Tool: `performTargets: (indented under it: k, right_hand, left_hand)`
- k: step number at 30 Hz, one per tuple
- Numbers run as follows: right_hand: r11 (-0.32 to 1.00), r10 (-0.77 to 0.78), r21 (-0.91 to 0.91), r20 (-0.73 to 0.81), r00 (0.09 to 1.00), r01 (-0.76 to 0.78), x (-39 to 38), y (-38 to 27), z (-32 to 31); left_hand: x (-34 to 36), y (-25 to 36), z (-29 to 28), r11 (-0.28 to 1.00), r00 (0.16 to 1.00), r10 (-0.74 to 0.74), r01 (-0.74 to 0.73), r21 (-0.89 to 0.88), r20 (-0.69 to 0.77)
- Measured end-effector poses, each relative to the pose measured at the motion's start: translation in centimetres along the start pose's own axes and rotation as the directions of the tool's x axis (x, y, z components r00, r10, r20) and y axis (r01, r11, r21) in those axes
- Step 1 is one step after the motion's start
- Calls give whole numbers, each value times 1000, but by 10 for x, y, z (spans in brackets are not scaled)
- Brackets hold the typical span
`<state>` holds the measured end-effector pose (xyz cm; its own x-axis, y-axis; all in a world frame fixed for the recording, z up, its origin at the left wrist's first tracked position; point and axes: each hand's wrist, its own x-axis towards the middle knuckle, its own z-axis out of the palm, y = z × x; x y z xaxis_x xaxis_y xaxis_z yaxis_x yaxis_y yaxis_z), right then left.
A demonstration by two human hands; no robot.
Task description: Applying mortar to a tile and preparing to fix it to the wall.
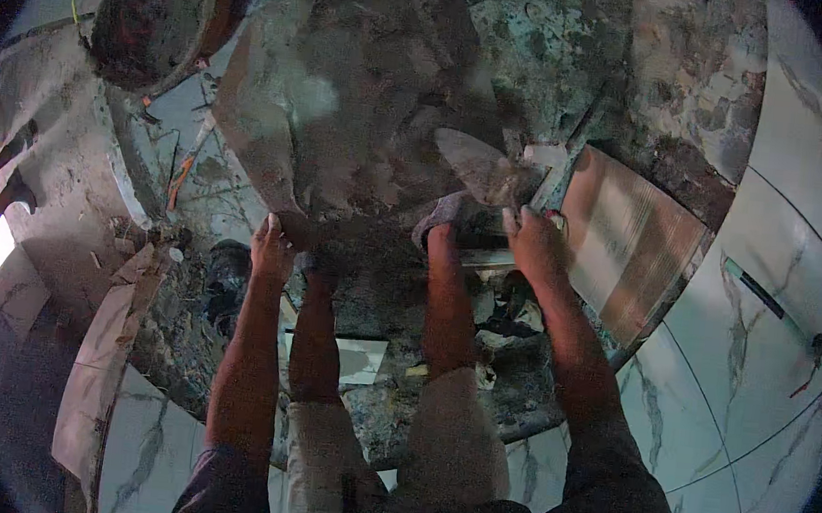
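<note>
My left hand (274, 248) is closed at the near left corner of a large grey-brown slab or sheet (257, 113), with the fingertips on its edge. Its middle is dark and uneven, like spread mortar, though the dim light hides the details. My right hand (537, 241) is closed round the handle of a trowel (484, 168). The leaf-shaped grey blade points up and left, over the right part of the dark surface. Most of the handle is hidden by my fingers. My feet stand between my hands, just below the slab's near edge.
A mortar-crusted bucket (152, 19) stands at the far left. Ribbed brown tiles (629, 248) lean right of my right hand. A hammer (772, 309) lies on marbled white floor tiles (715, 385). An orange-handled tool (181, 180) lies left. Dark limbs of someone (2, 187) show at the left edge.
</note>
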<state>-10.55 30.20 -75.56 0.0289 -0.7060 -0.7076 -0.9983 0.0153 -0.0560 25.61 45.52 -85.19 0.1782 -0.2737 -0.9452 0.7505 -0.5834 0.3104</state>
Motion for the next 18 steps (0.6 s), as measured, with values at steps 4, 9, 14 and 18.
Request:
performTargets:
  k: [4, 9, 14, 18]
  right_hand:
    - [998, -50, -35, -73, 996, 48, -2, 12, -2]
    - [1000, -26, -19, -193, 981, 23, -49, -21, -4]
    - [992, -109, -60, -12, 994, 108, -33, -68, -33]
    - [977, -126, -173, 20, 992, 127, 21, -49, -46]
  left_hand:
    - [-2, -1, 1, 997, 997, 68, -69, 20, 42]
    - [-12, 10, 6, 991, 995, 99, -101, 82, 27]
    - [-10, 8, 2, 992, 995, 83, -88, 89, 60]
    - [-5, 8, -3, 978, 978, 123, -148, 147, 171]
